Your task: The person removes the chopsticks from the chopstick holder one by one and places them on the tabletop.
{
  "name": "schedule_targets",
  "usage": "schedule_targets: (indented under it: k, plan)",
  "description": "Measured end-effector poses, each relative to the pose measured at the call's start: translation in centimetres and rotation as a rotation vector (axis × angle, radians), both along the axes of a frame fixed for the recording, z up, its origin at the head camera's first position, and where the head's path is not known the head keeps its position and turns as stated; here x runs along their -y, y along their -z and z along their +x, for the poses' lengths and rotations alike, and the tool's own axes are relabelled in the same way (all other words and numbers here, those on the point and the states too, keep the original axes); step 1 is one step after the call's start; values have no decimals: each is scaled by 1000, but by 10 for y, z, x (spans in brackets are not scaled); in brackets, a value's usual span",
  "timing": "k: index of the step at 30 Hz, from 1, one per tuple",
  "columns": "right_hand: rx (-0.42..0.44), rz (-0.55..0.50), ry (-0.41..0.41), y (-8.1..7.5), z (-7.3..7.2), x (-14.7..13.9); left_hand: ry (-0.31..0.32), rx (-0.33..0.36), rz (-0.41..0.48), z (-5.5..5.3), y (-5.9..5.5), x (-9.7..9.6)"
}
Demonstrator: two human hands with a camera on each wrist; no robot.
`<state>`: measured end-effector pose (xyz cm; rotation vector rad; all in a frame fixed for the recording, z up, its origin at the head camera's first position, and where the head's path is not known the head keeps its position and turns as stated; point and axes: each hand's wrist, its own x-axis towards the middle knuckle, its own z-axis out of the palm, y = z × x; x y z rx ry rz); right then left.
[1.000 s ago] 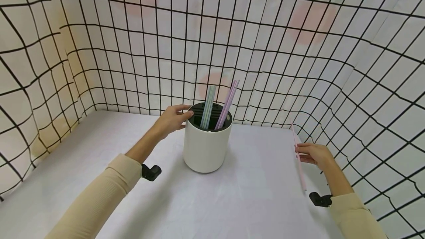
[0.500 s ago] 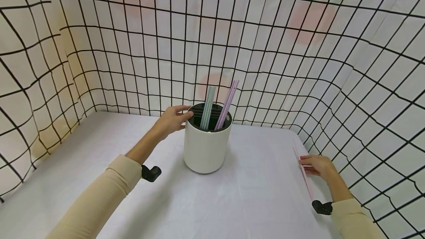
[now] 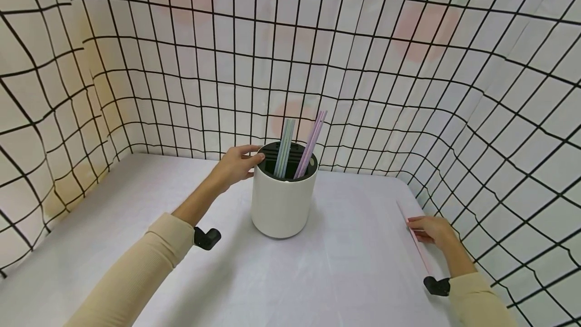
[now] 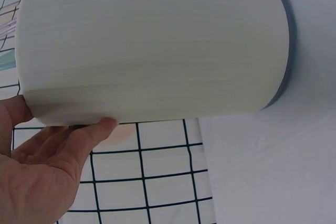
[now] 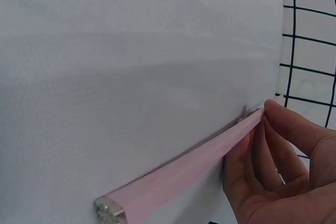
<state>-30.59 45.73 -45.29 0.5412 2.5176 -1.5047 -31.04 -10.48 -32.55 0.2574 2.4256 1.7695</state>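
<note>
A white cylindrical holder (image 3: 282, 208) with a black slotted top (image 3: 271, 150) stands upright on the table. Pale blue-green chopsticks (image 3: 284, 148) and purple chopsticks (image 3: 311, 143) lean out of it. My left hand (image 3: 234, 167) holds the holder's left side near the rim, as the left wrist view also shows, with the fingers (image 4: 86, 139) against its wall. Far to the right, my right hand (image 3: 433, 231) pinches a pink chopstick (image 3: 420, 251) between thumb and fingers. In the right wrist view the chopstick (image 5: 184, 174) lies low along the tabletop, its silver-coloured end towards the camera.
Black-gridded white cloth (image 3: 218, 64) walls in the table at the back and both sides. The white tabletop (image 3: 345, 266) stretches between the holder and my right hand. My right hand is close to the right-hand wall (image 3: 513, 180).
My right hand has lowered towards the table with the pink chopstick, coming nearer to me, then settled. My left hand and the holder have stayed in place.
</note>
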Motion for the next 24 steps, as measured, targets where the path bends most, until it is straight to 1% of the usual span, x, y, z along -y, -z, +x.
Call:
schedule_targets:
  k: [6, 9, 14, 17, 19, 24]
  plan:
    - [4, 17, 16, 2, 0, -1, 1, -1, 2, 1, 0, 0]
    - [-1, 25, 8, 1, 0, 0, -3, -1, -2, 1, 0, 0]
    - [-1, -7, 17, -4, -2, 2, -2, -9, -9, 1, 0, 0]
    - [-8, -42, 16, -12, -5, 7, -4, -10, -6, 1, -1, 0]
    - [-21, -73, -1, -20, -7, 14, -6, -11, -5, 0, -1, 0]
    - [-69, -107, -84, -46, -14, 44, -1, -3, -1, 2, 0, 0]
